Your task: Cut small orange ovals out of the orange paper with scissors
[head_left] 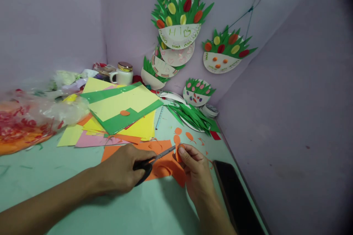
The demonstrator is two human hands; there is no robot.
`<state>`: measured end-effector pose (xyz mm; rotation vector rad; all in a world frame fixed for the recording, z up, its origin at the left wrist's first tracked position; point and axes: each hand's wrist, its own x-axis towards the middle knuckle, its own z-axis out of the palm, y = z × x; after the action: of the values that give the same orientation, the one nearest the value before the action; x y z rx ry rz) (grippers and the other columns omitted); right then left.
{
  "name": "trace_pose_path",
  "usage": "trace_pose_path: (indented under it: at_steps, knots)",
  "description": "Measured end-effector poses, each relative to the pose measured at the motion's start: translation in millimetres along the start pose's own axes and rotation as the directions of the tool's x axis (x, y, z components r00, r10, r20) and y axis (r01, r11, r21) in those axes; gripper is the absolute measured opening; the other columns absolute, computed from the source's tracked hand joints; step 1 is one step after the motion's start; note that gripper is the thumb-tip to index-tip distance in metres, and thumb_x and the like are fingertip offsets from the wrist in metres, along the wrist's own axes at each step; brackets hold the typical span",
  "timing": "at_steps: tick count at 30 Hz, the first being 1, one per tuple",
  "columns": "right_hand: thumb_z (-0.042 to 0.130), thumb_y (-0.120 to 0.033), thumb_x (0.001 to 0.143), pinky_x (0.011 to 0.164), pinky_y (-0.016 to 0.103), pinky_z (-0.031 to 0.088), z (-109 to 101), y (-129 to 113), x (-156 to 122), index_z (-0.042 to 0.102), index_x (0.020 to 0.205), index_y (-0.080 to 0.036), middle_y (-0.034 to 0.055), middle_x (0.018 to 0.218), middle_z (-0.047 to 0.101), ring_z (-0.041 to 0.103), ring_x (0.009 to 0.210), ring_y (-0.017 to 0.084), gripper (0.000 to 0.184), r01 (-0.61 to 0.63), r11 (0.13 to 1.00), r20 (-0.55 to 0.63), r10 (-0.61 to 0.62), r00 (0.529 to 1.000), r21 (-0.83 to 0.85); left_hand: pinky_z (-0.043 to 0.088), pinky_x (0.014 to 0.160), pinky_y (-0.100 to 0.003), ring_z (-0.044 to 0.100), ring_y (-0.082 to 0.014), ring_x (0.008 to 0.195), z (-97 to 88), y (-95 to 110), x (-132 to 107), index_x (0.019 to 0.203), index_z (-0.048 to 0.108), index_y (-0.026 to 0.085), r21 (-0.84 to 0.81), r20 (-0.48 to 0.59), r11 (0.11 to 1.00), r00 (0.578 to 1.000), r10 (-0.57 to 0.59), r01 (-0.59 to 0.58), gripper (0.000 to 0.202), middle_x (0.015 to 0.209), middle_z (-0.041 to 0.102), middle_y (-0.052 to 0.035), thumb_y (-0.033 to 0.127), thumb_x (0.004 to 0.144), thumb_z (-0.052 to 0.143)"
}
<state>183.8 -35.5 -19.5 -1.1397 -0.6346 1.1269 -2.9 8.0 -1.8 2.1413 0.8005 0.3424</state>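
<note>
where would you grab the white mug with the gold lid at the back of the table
By its handle, coming from the left. The white mug stands upright with the handle sticking out on its left side, toward the plastic bags. The stack of colored paper sheets lies in front of it and paper plate crafts crowd its right, so the left and the top are the freer approaches.

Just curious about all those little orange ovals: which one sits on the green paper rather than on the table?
The lone orange oval on the green sheet in the paper stack; the other loose ovals lie on the table.
</note>
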Motion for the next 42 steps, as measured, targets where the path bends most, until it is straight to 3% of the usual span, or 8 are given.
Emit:
trace_pose_path:
  at_steps: [9, 18, 27, 33, 42]
  knots:
    - [0.078, -0.031, 0.057, 0.063, 0.024, 0.041, 2.1, 7.6, 0.0, 0.07, 0.067, -0.019, -0.0022, 0.063, 0.062, 0.051, 0.059, 0.01, 0.017, 0.028, 0.999, 0.01, -0.028, 1.0, -0.035, 0.027, 0.05, -0.018, 0.041, -0.0088, 0.055, 3.1, -5.6, 0.3, 0.085, 0.06, 0.017, 0.025, -0.008, 0.999, 1.0, -0.021, 0.022, 0.025, 0.06, 0.05, 0.0043, 0.011, 0.069, 0.041]
    - [0.076, -0.031, 0.06, 0.065, 0.023, 0.041, 0.8, 11.5, -0.2, 0.07, 0.068, -0.02, -0.0018, 0.066, 0.064, 0.053, 0.063, 0.01, 0.015, 0.023, 0.999, 0.011, -0.023, 1.0, -0.036, 0.028, 0.051, -0.018, 0.039, -0.0082, 0.053, 2.5, -5.9, 1.7, 0.075, 0.054, 0.018, 0.028, 0.001, 1.0, 1.0, 0.011, -0.011, 0.018, 0.058, 0.046, 0.0054, 0.009, 0.07, 0.039]
    - [0.074, -0.028, 0.062, 0.062, 0.024, 0.043, -2.6, 1.9, 3.1, 0.07, 0.065, -0.02, -0.0009, 0.065, 0.066, 0.053, 0.059, 0.01, 0.009, 0.122, 0.971, 0.07, -0.11, 0.991, -0.205, 0.027, 0.05, -0.019, 0.036, -0.0082, 0.05, -6.3, -5.1, -1.6, 0.066, 0.043, 0.019, 0.057, 0.014, 0.998, 0.999, 0.036, -0.037, 0.01, 0.054, 0.042, 0.0059, 0.009, 0.067, 0.039]
    - [0.073, -0.027, 0.061, 0.059, 0.023, 0.042, -2.2, -1.0, 2.3, 0.069, 0.063, -0.019, -0.0014, 0.06, 0.064, 0.052, 0.057, 0.01, 0.009, 0.114, 0.965, 0.075, -0.099, 0.992, -0.235, 0.026, 0.051, -0.02, 0.037, -0.0085, 0.051, -7.9, -7.0, -1.3, 0.065, 0.04, 0.02, 0.066, 0.03, 0.998, 0.999, 0.02, -0.022, 0.01, 0.054, 0.044, 0.006, 0.01, 0.065, 0.038]
    - [0.071, -0.025, 0.06, 0.06, 0.025, 0.04, -6.8, -9.6, 5.2, 0.068, 0.061, -0.018, -0.0012, 0.058, 0.063, 0.052, 0.057, 0.011, 0.007, 0.097, 0.922, 0.16, -0.039, 0.986, -0.375, 0.026, 0.052, -0.021, 0.038, -0.0088, 0.051, -15.2, -11.4, -0.8, 0.066, 0.04, 0.02, 0.227, 0.062, 0.973, 0.997, 0.034, -0.047, 0.009, 0.055, 0.045, 0.0059, 0.011, 0.064, 0.039]
